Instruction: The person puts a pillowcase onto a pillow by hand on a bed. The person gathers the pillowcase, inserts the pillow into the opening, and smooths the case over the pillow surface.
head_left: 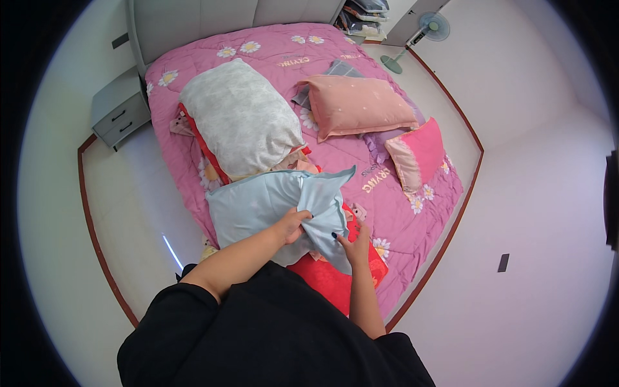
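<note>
We see pale blue pillowcase holding a pillow, at bed's near edge | left hand clutches its open end | right hand grips its hem | red pillow beneath | pink quilt under all

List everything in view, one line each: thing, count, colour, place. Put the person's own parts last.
Bed quilt: one, pink with white daisies, covering the bed.
Large pillow: one, pale grey-white, upper left of the bed.
Peach pillow: one, upper right of the bed.
Small pink pillow: one, right edge of the bed.
Light blue pillowcase: one, near edge of the bed, in both hands.
Red pillow: one, under the pillowcase.
Nightstand: one, grey, left of the bed.
Standing fan: one, pale green, far right corner.
Left hand: grip closed on the pillowcase cloth.
Right hand: grip on the pillowcase edge.
</note>
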`<state>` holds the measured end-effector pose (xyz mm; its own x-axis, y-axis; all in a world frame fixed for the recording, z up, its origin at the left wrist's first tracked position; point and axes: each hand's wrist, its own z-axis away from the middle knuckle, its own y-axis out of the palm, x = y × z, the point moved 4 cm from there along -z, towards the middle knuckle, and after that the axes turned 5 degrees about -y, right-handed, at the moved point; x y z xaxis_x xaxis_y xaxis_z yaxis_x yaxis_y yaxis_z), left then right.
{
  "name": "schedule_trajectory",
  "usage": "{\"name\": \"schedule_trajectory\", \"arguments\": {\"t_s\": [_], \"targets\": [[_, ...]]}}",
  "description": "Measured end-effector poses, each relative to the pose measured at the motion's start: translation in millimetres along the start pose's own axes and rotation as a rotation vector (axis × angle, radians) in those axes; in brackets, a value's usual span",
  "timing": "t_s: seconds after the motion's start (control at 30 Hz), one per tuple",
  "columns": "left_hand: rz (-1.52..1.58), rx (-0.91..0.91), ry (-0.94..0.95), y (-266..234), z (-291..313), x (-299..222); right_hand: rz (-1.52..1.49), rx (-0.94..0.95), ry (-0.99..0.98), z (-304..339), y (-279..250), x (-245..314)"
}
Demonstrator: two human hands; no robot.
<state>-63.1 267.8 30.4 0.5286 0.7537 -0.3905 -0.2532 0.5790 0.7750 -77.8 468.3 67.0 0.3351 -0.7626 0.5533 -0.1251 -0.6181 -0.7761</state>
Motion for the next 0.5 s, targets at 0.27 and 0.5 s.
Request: {"name": "schedule_trajectory", "arguments": {"t_s": [0.27,0.5], "targets": [[0.004,0.065,-0.033,2.3,0.7,5.4,-0.106,0.306,0.010,-3.2,27.4,28.7],[-0.157,-0.187,-0.009,-5.3,-4.6,0.1,-0.016,0.047,-0.045,-5.6,25.9,29.3]]}}
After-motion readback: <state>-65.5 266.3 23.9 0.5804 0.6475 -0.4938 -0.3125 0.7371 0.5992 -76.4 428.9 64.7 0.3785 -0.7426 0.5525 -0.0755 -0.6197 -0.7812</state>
